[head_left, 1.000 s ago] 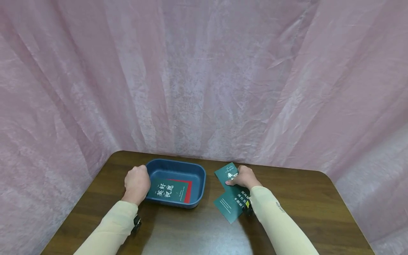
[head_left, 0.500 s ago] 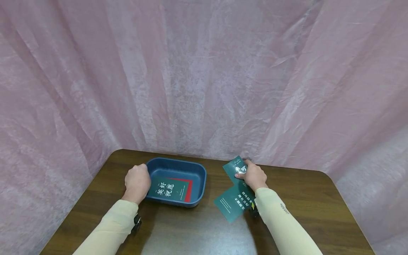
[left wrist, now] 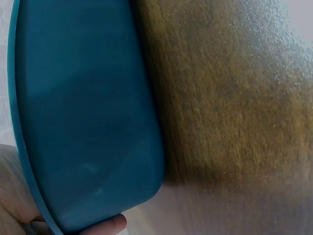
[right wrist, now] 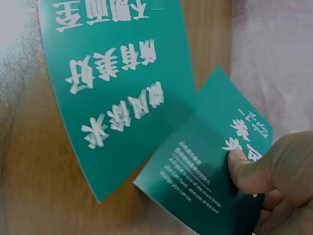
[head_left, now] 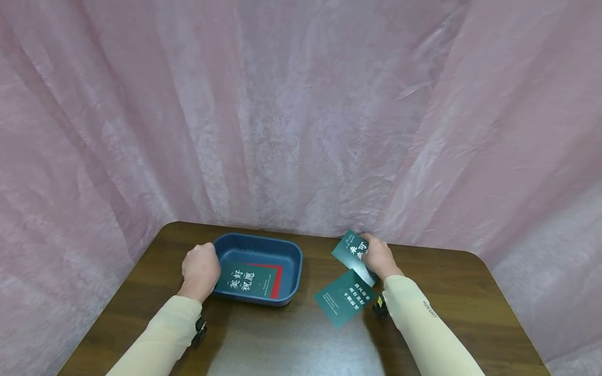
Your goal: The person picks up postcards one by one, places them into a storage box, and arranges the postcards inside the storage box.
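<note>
A blue rectangular tray (head_left: pixel 263 239) stands on the left half of the table, and my left hand (head_left: pixel 201 267) grips its left side. In the left wrist view, fingers show around the end of the tray's wall (left wrist: pixel 93 122). Inside the tray lie a green card (head_left: pixel 248 280) with white characters and a red card (head_left: pixel 278 282) partly beneath it. To the right, my right hand (head_left: pixel 380 258) pinches a green printed card (right wrist: pixel 190 164) by its edge, thumb on the face, the card tilted. A second green card (head_left: pixel 342 303) lies close beside it on the table.
The wooden table (head_left: pixel 291 344) has rounded far corners. A pink curtain (head_left: pixel 301 120) hangs right behind its far edge. Dark bands with small devices (head_left: pixel 380 307) sit on both wrists.
My right hand has moved right with the pinched card, which is now tilted up and overlaps the lower card less. The left hand and the tray stay in place.
</note>
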{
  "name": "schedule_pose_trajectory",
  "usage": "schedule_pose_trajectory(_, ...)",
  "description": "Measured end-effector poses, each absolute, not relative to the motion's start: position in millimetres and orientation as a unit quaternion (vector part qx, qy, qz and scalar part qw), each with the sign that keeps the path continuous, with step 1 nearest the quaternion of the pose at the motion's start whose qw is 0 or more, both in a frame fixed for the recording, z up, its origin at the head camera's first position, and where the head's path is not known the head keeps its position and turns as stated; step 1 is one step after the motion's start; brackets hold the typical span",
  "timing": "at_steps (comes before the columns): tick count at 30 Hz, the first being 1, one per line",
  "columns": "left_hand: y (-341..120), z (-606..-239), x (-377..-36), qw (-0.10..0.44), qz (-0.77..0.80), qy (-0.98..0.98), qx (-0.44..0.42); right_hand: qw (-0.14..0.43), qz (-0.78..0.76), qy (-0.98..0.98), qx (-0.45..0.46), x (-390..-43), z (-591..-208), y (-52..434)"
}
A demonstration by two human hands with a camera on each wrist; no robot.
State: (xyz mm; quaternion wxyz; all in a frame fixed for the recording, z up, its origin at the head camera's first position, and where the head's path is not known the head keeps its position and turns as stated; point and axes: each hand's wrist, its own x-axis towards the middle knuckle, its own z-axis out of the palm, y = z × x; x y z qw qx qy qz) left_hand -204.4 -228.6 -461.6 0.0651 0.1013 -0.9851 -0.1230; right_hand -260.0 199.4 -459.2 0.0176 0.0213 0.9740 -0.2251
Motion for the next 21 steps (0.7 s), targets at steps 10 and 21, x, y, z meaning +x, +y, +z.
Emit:
schedule_pose_trajectory(10,-230,-464,-206,0.069,-0.126,-0.985,0.099,0.020,-0.182,0.983,0.015,-254,-441,202)
schedule_pose_trajectory(21,-231,-466,-207,0.068,-0.129,-0.984,0.105,-0.048,-0.192,0.979,-0.045,-258,-438,206)
